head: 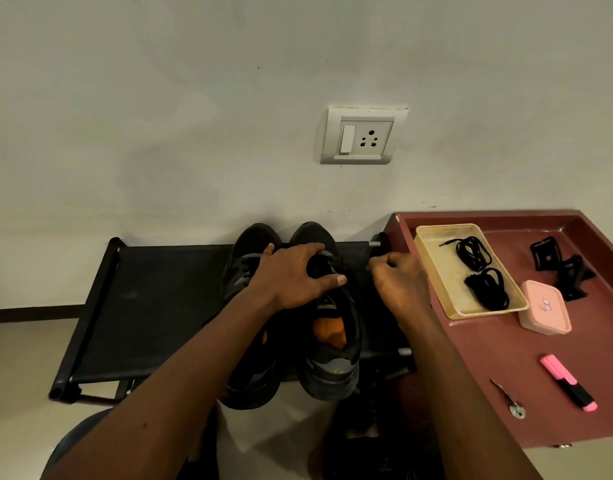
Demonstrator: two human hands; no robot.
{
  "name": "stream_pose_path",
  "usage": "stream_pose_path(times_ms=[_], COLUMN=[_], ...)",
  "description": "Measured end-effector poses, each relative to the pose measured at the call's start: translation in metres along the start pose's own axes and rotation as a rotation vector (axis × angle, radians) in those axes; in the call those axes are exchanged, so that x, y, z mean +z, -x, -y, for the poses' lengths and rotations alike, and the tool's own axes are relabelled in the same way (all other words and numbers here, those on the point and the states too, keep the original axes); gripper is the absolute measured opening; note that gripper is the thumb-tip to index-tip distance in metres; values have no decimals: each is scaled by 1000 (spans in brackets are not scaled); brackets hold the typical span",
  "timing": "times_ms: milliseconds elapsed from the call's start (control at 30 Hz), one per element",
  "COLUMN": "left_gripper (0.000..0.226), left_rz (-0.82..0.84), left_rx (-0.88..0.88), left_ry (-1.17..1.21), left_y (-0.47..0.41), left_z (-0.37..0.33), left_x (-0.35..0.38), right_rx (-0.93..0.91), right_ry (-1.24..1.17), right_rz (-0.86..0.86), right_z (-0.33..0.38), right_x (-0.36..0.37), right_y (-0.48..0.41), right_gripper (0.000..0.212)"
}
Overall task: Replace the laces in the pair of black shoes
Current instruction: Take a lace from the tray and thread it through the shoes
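On rack (152, 306), right half: black shoes (256, 237). Left hand (291, 278) clamped over right shoe (332, 362) upper; right hand (398, 282) curled beside it, lace hold unclear. Pin shoe firmly, pull lace out evenly. Fresh laces (485, 285) in tray (448, 268) right of rack.

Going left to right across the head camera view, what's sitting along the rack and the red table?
Black rack → first black shoe → second black shoe → yellow tray holding black laces → pink lidded box.

free: rack (152, 306) left half | blocked: table (506, 358) just beside right hand (398, 282); wall (194, 133) behind
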State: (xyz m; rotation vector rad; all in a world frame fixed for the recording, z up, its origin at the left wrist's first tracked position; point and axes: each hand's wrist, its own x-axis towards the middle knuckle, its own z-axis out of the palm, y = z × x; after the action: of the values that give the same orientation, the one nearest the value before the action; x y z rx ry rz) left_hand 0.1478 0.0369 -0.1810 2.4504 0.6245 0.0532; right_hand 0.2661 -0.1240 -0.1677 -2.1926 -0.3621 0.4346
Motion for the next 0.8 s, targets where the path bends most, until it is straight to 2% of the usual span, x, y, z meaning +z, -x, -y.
stream_pose_path(times_ms=[100,233,367,467,567,667,800], left_gripper=[81,75,71,70,68,66,74], left_rz=[1,-3,-2,-2,-2,-2,-50], left_rx=[4,24,27,26,33,51,35], left_ry=[-3,2,13,12,1,-22,-17], left_y=[1,4,7,9,9,11,17], left_z=[-1,-2,-4,-5,-4,-5,-7], left_x=[0,-1,-2,-2,0,2,-2], right_rx=[-30,-75,-160,-250,-296,-252,-106], right_ry=[224,483,602,706,776,576,-47], right_rz=[91,219,97,116,116,87,96], right_z=[1,5,10,13,13,12,21], right_x=[-4,-1,6,11,17,7,-12], right_y=[1,5,6,2,-2,-8,-14], right_gripper=[28,18,14,30,22,5,7])
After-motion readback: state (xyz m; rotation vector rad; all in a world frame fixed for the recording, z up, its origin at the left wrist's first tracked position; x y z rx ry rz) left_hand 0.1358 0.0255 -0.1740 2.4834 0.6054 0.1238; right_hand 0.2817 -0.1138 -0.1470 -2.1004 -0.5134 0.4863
